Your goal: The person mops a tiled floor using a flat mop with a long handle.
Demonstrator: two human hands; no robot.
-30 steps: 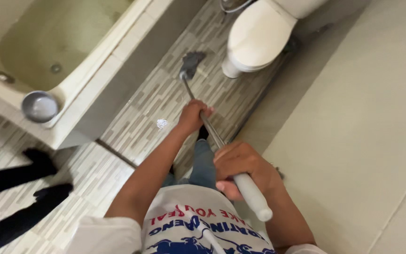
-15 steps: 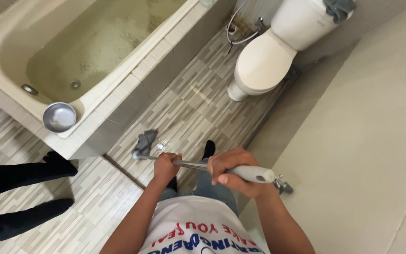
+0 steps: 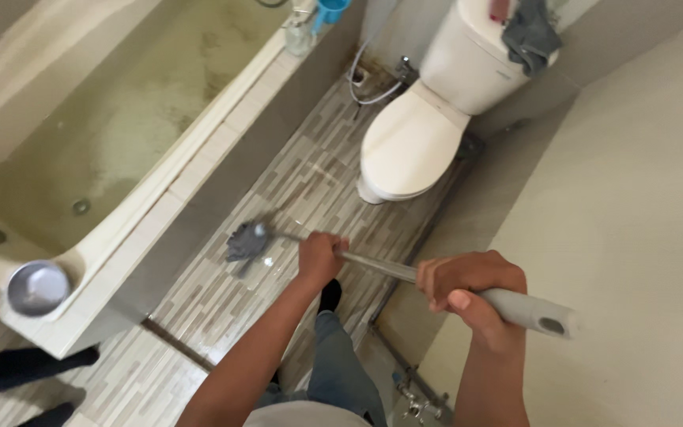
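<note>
While its grey head presses the tiled floor [image 3: 223,300] beside the bathtub [image 3: 160,205], the mop [image 3: 248,239] stays gripped — left hand [image 3: 319,257] mid-shaft, right hand [image 3: 472,286] clenched at the handle; wet tiles risk a slip — or knocking the toilet [image 3: 413,146].

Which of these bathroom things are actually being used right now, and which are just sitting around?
In use: mop, held by left hand and right hand; tiled floor.

Just lying about: metal bowl, bathtub, toilet, grey cloth.
</note>
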